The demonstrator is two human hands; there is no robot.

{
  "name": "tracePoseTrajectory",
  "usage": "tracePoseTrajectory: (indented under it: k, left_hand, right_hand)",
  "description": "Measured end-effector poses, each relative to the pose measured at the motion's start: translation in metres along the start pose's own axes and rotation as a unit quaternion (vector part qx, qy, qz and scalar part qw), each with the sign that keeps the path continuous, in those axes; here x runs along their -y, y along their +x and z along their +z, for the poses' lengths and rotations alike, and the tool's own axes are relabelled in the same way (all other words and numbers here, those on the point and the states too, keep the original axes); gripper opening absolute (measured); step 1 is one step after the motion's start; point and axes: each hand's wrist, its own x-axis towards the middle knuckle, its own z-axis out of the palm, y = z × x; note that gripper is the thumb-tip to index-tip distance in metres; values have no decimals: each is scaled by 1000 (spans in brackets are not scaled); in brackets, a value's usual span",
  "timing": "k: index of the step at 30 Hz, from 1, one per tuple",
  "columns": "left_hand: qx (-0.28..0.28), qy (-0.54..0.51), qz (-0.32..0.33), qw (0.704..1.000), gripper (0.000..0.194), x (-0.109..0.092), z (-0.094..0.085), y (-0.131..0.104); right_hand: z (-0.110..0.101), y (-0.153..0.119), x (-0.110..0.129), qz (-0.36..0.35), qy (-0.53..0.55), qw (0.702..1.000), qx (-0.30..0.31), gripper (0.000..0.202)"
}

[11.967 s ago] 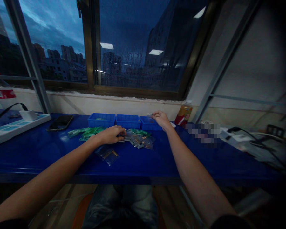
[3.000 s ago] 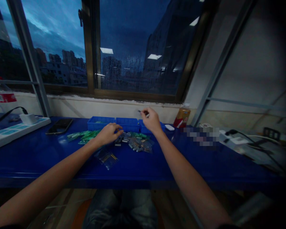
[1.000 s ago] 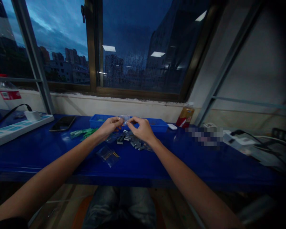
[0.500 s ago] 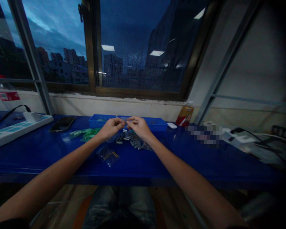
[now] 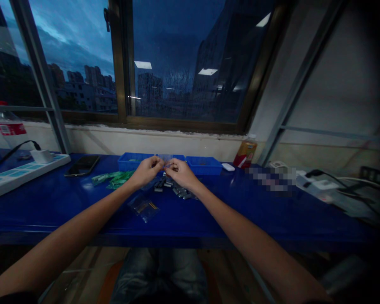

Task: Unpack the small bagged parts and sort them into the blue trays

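Observation:
A small clear plastic bag [image 5: 165,159] is pinched between my two hands, above the middle of the blue table. My left hand [image 5: 148,171] is closed on its left side, fingertips together. My right hand [image 5: 181,172] grips the right side, its fingertips almost touching the left ones. Whether anything lies inside the bag I cannot make out. Just below my hands is a pile of small metallic pieces [image 5: 180,192]. Green packets [image 5: 118,178] lie left of my left hand. Nearer to me are flat clear bags [image 5: 144,207] with thin gold-coloured pieces.
Blue trays [image 5: 204,165] stand behind my hands along the wall. On the left are a phone [image 5: 82,165], a white power strip [image 5: 28,174] and a bottle [image 5: 11,126]. A drink bottle [image 5: 245,153] and a white mouse-like object [image 5: 228,167] stand at the back right, near cables.
My right hand has shifted slightly left and down, closer to my left hand. More of the clear bag now shows above the fingertips. The things on the table have not moved.

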Motion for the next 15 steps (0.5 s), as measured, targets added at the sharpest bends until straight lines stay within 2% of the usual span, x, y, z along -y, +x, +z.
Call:
tracePoseTrajectory:
  k: [4, 8, 15]
  left_hand:
    - [26, -4, 10, 1000, 23, -2, -1, 1]
    - [23, 15, 24, 999, 18, -3, -2, 1]
    - [26, 41, 20, 999, 20, 1, -1, 1]
  right_hand:
    - [3, 1, -1, 14, 12, 1000, -19, 4]
    - [6, 2, -5, 2, 13, 999, -32, 1]
    - [-7, 3, 1, -41, -28, 995, -81, 18]
